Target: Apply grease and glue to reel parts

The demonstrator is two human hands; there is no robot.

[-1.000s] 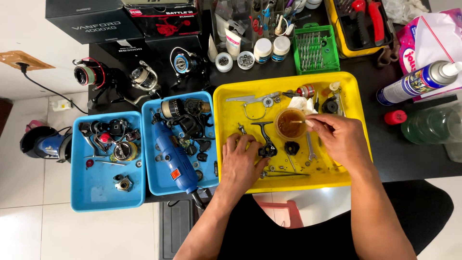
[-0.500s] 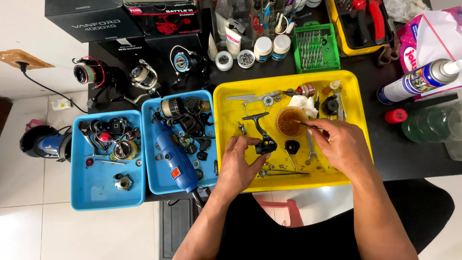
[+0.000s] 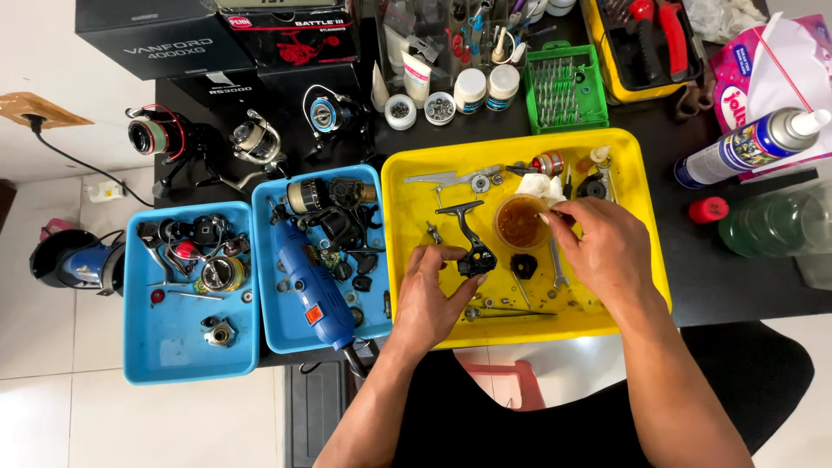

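head view: the left hand [image 3: 431, 290] is closing its fingertips around a black reel body [image 3: 474, 257] with a bent arm, pinning it against the floor of the yellow tray [image 3: 646, 251], seemingly to steady it for work. just right of that grip a small black part [image 3: 523, 265] and a wrench [image 3: 557, 264] are lying loose. the right hand [image 3: 604, 247] is pinching its fingertips together at the rim of a small cup of brown liquid [image 3: 520, 222]; what they are holding, if anything, cannot be told. a white tissue [image 3: 544, 185] is sitting just beyond the cup.
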